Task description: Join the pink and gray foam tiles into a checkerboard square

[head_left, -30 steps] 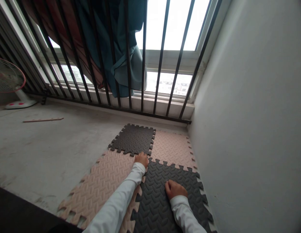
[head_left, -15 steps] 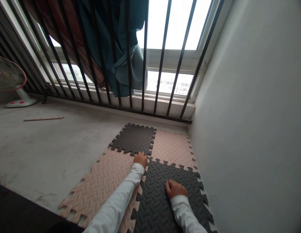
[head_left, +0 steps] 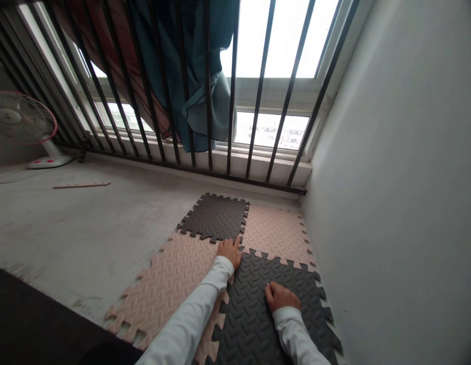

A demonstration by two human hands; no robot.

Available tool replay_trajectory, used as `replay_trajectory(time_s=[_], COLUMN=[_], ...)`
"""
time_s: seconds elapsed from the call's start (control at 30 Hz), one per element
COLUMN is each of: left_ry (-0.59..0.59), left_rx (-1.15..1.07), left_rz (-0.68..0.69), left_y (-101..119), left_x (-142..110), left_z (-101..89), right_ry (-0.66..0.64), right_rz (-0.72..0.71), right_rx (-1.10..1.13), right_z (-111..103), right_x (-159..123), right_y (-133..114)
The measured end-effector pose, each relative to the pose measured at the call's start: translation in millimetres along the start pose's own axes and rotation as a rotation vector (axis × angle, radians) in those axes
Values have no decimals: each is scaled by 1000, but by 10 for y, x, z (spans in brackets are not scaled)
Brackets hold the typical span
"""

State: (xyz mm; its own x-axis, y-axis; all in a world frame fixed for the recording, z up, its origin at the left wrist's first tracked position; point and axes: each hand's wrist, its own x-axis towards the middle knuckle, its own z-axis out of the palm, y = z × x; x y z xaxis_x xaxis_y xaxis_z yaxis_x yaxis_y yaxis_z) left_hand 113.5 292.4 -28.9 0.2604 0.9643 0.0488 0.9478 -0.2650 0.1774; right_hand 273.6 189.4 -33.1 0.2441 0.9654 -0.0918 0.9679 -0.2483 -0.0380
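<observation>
Two pink and two dark foam mat tiles lie on the floor in a checker pattern. My left hand (head_left: 229,252) rests on the near pink tile (head_left: 178,274), close to where the tiles meet, its fingers out toward the edge of the far dark tile (head_left: 216,215). Resting on the near dark tile (head_left: 250,309) is my right hand (head_left: 283,297), curled into a fist, with nothing visible in it. The far pink tile (head_left: 277,230) lies by the wall. Between the two near tiles, the toothed edges look partly apart toward the bottom of the view.
A white wall (head_left: 402,203) borders the tiles on the right. Dark railing bars (head_left: 229,126) stand before a window and hanging curtains (head_left: 182,76). On the concrete floor (head_left: 86,243) lie a thin pink strip (head_left: 82,185) and a standing fan (head_left: 26,121).
My left hand has shifted slightly at the tile junction, and its fingers are more spread. My right fist stays on the dark tile. The whole view has moved a little to the left.
</observation>
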Motion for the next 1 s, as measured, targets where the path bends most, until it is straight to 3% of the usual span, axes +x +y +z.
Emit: replay_trajectory(time_s=[0.37,0.5,0.73,1.0], left_ry=[-60,-120,-100,-174], left_rx=[-9,-45,59,61], left_rz=[-87,-119,-264,-169], left_y=[36,-92,-345,-501], left_x=[97,36,-119,-110], left_z=[-6,70,145,14], right_ry=[-5,-9,-12,-11], right_rz=[1,5,5,-2], right_rx=[8,5,-8,-2], right_z=[3,15,28,50], right_x=[0,10,25,33], right_y=[15,16,14,22])
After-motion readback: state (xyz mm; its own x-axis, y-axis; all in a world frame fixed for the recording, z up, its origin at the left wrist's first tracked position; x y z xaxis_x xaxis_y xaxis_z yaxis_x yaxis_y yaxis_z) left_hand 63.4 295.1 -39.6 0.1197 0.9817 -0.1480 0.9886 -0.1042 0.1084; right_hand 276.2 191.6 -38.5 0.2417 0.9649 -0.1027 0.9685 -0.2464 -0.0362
